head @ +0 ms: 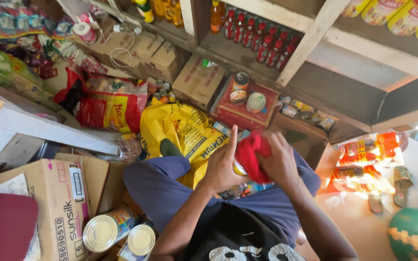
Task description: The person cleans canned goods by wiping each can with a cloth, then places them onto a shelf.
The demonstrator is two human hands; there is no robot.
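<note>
My left hand (pixel 222 164) grips a small tin can (pixel 239 166) from the left, index finger pointing up. My right hand (pixel 277 162) presses a red cloth (pixel 252 152) over the can's top and side. Most of the can is hidden by the cloth and fingers. Both hands are held above my lap, over blue trousers (pixel 170 186). Below the hands lies a yellow sack (pixel 187 130).
Two silver-topped cans (pixel 105 232) lie by a cardboard box (pixel 59 203) at lower left. A red box (pixel 247 104) carries two cans. Wooden shelves (pixel 310 38) hold red-capped bottles (pixel 262 41). A red-and-yellow bag (pixel 110 104) and more cartons sit behind.
</note>
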